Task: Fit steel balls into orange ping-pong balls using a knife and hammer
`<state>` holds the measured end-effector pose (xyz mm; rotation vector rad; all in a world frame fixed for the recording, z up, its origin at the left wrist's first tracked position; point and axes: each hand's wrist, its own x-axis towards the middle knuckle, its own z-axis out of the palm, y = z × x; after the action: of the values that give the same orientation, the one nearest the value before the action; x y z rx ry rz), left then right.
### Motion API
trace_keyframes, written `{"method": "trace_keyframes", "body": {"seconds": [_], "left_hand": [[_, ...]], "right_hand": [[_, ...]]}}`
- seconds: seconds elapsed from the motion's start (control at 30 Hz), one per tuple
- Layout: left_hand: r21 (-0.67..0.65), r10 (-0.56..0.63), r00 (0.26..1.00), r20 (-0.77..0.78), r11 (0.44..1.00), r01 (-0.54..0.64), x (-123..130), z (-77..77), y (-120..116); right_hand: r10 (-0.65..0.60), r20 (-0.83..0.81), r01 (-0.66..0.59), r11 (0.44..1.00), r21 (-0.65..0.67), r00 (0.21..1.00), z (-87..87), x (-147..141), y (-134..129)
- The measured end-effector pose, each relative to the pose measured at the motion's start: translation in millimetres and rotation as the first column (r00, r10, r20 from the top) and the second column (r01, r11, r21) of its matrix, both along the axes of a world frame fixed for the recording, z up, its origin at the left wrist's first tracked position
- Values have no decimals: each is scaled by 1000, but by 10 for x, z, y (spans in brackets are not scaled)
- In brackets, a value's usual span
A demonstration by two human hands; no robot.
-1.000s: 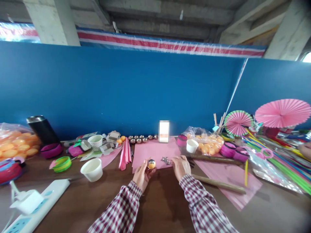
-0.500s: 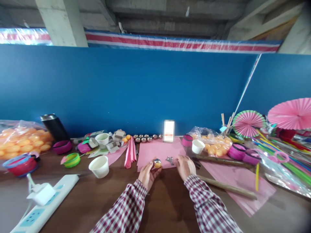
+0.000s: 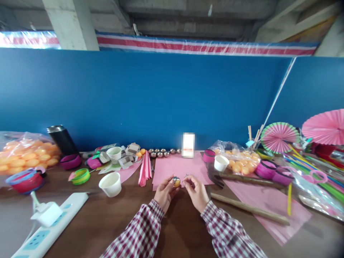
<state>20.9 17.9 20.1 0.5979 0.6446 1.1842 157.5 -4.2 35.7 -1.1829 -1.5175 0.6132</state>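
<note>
My left hand (image 3: 163,195) is closed around an orange ping-pong ball (image 3: 176,182) whose top is covered with shiny silver studs, like thumbtack heads. Its lower side shows bare orange. Just right of the ball, my right hand (image 3: 197,192) has thumb and forefinger pinched together; whatever is between them is too small to make out. Both hands are over the near edge of a pink sheet (image 3: 174,166). The right fingers mostly hide the little pile of silver pieces on that sheet. Several silver-covered balls (image 3: 160,154) stand in a row behind it.
White paper cups (image 3: 110,185) stand at left and right. Bags of orange balls (image 3: 29,156) lie on both sides. A power strip (image 3: 51,224) is front left. Right of my hands lie a hammer (image 3: 219,180) and a wooden stick (image 3: 249,209) on pink paper (image 3: 282,229).
My right hand has moved left from beside the silver pile to close by the ball, its fingers now pinched. My left hand keeps the ball in nearly the same place.
</note>
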Motion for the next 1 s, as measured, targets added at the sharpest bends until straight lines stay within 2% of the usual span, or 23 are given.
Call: {"method": "trace_keyframes", "body": {"seconds": [0.17,0.27,0.37,0.53,0.8,1.0], "left_hand": [[12,11,1000,-17,1000,-10,10,-15,0],[2,20,1000,-7,1000,-20,12,-33,4],[7,12,1000,11,1000,-12,13,-44,7],[26,0,1000,5,1000,0,23,-34,-5],[79,23,1000,-20,997,-22,17,-84,13],[84,15,1000,-22,996,-14,21,-55,-1]], "right_hand": [[71,-271,-105,988,-112,960,-47,-20,23],[39,-433,-145,966,-215,901,-98,-12,57],[13,-514,-165,954,-251,858,-120,-18,75],[72,-524,-212,954,-213,849,-125,-47,79],[108,-434,-191,970,-153,895,-126,-35,83],[135,-370,-203,968,-151,919,-184,-10,106]]}}
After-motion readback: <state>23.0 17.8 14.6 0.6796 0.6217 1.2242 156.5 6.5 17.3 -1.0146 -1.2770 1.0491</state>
